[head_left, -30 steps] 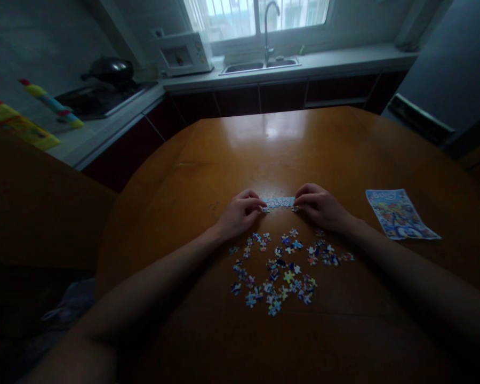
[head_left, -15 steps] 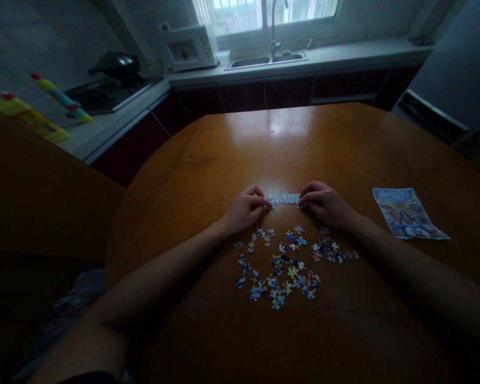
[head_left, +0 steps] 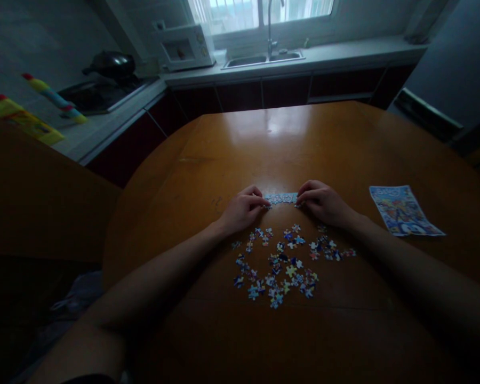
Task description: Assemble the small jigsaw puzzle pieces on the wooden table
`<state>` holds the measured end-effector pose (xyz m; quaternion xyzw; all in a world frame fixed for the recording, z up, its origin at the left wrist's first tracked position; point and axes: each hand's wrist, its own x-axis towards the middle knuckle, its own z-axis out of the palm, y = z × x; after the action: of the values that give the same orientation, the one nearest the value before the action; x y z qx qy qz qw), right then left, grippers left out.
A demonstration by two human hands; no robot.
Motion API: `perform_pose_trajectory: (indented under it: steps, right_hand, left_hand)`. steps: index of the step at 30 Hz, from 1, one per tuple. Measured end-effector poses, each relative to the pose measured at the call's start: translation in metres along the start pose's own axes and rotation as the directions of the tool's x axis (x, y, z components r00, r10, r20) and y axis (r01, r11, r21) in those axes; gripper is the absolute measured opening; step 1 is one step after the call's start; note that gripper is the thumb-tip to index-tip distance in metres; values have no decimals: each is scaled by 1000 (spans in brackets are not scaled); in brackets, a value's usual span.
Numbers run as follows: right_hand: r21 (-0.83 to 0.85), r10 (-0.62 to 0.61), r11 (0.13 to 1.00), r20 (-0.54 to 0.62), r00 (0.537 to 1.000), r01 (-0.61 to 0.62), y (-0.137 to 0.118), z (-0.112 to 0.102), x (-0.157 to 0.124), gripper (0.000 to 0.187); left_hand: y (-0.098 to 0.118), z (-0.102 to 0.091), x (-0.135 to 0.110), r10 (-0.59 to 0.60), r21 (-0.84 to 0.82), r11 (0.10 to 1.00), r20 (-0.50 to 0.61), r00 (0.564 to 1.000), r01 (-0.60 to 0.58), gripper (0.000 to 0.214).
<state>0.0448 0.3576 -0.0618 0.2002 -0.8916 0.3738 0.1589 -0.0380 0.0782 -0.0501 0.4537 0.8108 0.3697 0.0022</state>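
A short strip of joined puzzle pieces (head_left: pixel 280 198) lies flat on the round wooden table (head_left: pixel 288 133). My left hand (head_left: pixel 242 209) pinches its left end with curled fingers. My right hand (head_left: pixel 323 203) pinches the right end the same way. Several loose puzzle pieces (head_left: pixel 282 266) are scattered on the table just in front of both wrists.
A printed picture sheet (head_left: pixel 402 209) lies on the table to the right. Behind the table runs a kitchen counter with a sink (head_left: pixel 264 57), a microwave (head_left: pixel 184 48) and a stove with a pot (head_left: pixel 110 66). A dark wooden chair back (head_left: pixel 36 208) stands at the left.
Both hands stay on the strip's ends; only the view has shifted slightly.
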Motion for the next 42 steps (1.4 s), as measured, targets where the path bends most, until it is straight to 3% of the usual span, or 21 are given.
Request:
perform_pose_trajectory:
  steps: [19,29,42]
  right_hand:
    - [-15,11,1000,15,1000,-11,0,0,1,28]
    - [139,106,985,-7,994,-104,4,-2,4,25]
    - [95,88,992,-13,996,-86,3,1,4,29]
  left_hand:
    - [1,-1,2,-40,-2,999,-8,999,40,23]
    - [-2,-2,2,1,43,999,-18,1000,0,25]
    - [-6,0,1,30,67,997,-3,1000,-30,22]
